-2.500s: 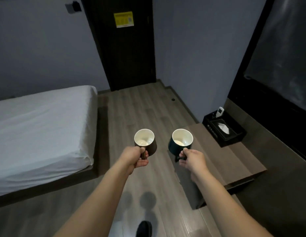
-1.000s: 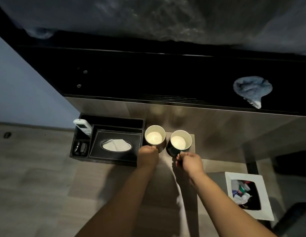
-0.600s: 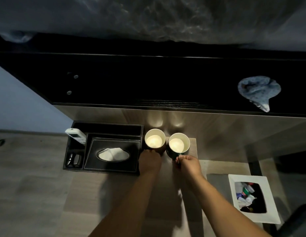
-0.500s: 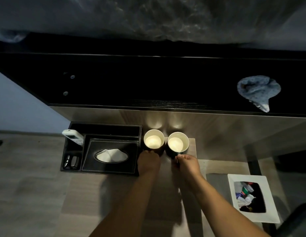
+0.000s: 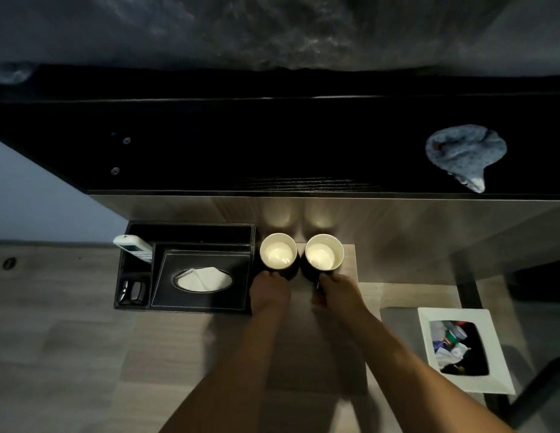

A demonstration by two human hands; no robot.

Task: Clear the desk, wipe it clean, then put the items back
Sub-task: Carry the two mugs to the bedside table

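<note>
Desk point(image 5: 328, 354) carries the black organizer point(image 5: 191, 235), with two mugs set just right of it. The left hand point(image 5: 270, 292) grips the left mug point(image 5: 278, 254); the right hand point(image 5: 338, 293) pinches the right mug point(image 5: 324, 256) by its handle. This looks like the put-back step; next both hands should release.

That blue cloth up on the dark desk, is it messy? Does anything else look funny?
Yes, the cloth lies crumpled on the dark desk, one corner hanging over its front edge. The remote leans tilted in the organizer. The two mugs stand upright, nothing spilled.
</note>
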